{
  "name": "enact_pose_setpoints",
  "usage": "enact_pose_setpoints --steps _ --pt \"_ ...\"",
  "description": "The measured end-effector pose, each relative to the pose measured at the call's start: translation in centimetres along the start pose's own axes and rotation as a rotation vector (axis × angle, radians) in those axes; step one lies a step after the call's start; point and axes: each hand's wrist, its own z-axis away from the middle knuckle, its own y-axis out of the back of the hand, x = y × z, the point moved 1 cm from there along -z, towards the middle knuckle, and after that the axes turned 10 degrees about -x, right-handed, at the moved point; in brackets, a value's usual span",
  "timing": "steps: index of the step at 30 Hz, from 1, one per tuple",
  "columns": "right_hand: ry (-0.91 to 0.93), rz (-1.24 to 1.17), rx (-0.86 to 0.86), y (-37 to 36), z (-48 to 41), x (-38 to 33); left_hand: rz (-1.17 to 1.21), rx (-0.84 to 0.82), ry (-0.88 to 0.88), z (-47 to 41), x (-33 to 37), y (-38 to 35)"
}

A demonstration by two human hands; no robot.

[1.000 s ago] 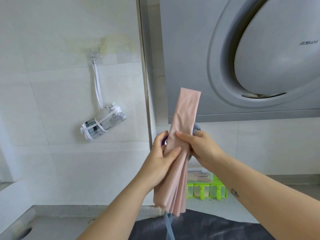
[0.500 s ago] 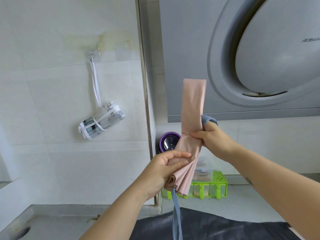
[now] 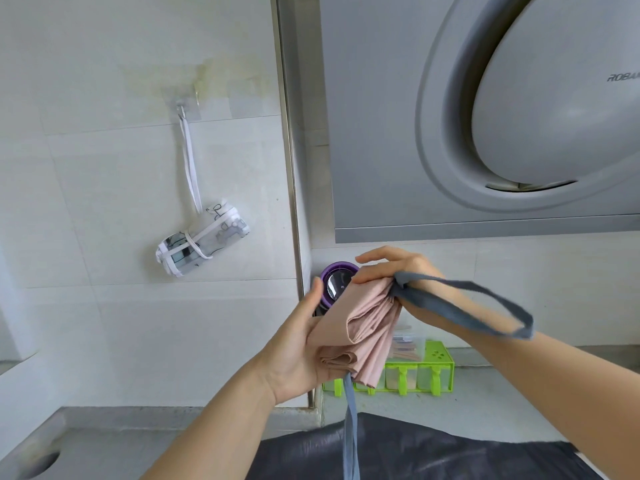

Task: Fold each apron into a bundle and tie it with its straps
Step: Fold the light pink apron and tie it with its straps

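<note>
The upper half of the pink apron (image 3: 360,327), which stood upright above the hands half a second ago, is now folded down, so the strip has become a short thick packet held in the air in front of the wall corner. The left hand (image 3: 294,351) lies open under it like a tray, the thumb standing straight; its fingers are hidden behind the cloth. The right hand (image 3: 391,268) has come down on the top fold and presses it with nearly straight fingers; I cannot tell if the thumb pinches from beneath. The grey-blue neck loop (image 3: 460,306) swings out over the right forearm, and one waist strap (image 3: 349,427) hangs straight down from the lower edge. I judge that the packet is loose: the layers fan open at the bottom, and if the pressing fingers lift to catch a strap, the fold may spring back. The swinging loop could also get trapped inside the next fold. On the left a tied white bundle (image 3: 202,237) hangs from a wall hook (image 3: 183,107). Behind the hands are a purple-rimmed container (image 3: 337,278), a green rack (image 3: 436,372) and the range hood (image 3: 485,116).
</note>
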Motion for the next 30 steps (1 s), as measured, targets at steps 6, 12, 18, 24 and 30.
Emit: enact_pose_setpoints --steps 6,12,18,24,30 --pt "-0.017 -0.037 0.116 -0.1 0.0 -0.6 -0.122 -0.010 0.008 0.3 0.0 -1.1" --pt "-0.138 -0.400 0.228 0.1 -0.6 -0.6 -0.172 0.077 -0.097 -0.3 -0.7 -1.8" --pt "-0.354 -0.935 0.428 -0.7 -1.3 -1.1 -0.140 0.262 -0.305 -1.3 0.1 -2.7" --pt "-0.555 -1.064 0.025 -4.3 1.8 -3.7 -0.026 0.368 -0.458 -2.3 2.3 -1.4" --pt "-0.398 -0.635 0.084 -4.2 2.8 -4.4 -0.085 0.452 -0.569 -2.4 3.2 0.3"
